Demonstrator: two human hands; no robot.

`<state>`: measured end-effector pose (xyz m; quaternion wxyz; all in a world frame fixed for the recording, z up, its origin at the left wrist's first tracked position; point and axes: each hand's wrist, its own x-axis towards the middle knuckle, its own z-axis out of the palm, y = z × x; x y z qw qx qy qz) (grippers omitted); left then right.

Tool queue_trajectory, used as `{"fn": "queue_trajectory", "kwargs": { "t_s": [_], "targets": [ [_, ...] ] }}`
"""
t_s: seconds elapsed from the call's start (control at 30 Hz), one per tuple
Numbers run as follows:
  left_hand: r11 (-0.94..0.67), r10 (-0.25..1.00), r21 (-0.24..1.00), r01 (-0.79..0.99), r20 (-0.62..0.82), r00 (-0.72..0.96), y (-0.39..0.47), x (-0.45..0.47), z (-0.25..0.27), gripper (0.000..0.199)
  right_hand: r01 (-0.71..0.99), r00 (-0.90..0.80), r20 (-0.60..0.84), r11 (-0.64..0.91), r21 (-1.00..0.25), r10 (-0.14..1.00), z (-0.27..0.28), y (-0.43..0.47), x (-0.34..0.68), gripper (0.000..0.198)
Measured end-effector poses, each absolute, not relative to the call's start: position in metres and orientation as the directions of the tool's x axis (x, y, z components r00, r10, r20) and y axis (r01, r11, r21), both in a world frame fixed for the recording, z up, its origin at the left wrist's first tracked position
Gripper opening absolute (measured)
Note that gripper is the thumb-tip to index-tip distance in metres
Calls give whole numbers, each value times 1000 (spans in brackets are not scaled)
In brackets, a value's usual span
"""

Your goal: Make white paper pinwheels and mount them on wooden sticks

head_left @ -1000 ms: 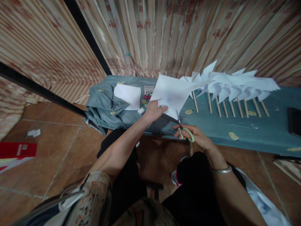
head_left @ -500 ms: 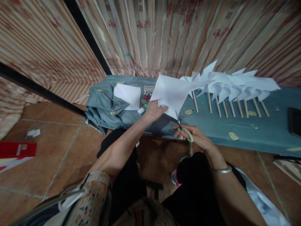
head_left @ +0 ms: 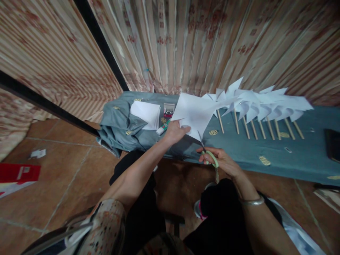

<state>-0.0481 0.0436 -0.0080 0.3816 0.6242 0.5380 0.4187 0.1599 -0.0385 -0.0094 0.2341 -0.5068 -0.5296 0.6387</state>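
Observation:
My left hand [head_left: 176, 132] grips a white sheet of paper [head_left: 195, 111] by its left edge, thumb on top. Slits show in the sheet near my thumb and at its lower corner. In my right hand [head_left: 219, 157] is a pair of scissors [head_left: 211, 158] with light green handles, fingers through the loops. Their blades lie at the paper's lower corner. Just left of the sheet, a glue tube [head_left: 162, 128] with a white cap and a small box [head_left: 169, 109] of shiny bits rest on the cloth.
A row of white paper pinwheels [head_left: 261, 102] on wooden sticks lies to the right on the blue-green cloth [head_left: 239, 152]. Folded white paper [head_left: 146, 114] sits at left. A dark object [head_left: 332, 143] is at the right edge. A striped curtain [head_left: 180, 46] hangs behind.
The whole view has shifted, so the table sits slightly lower in the picture. My hands, the paper and the scissors keep nearly the same places relative to one another.

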Motion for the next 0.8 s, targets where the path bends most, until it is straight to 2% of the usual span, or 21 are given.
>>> {"fn": "queue_trajectory", "kwargs": {
  "t_s": [0.57, 0.8],
  "targets": [
    [-104, 994, 945, 309, 93, 52, 47, -49, -13, 31, 203, -351, -429, -380, -902, 832, -10, -39, 158, 72],
    [-118, 993, 942, 314, 105, 60, 48, -49, -13, 30, 204, -348, -398, -346, -916, 849, -16, -40, 160, 70]
  ]
}}
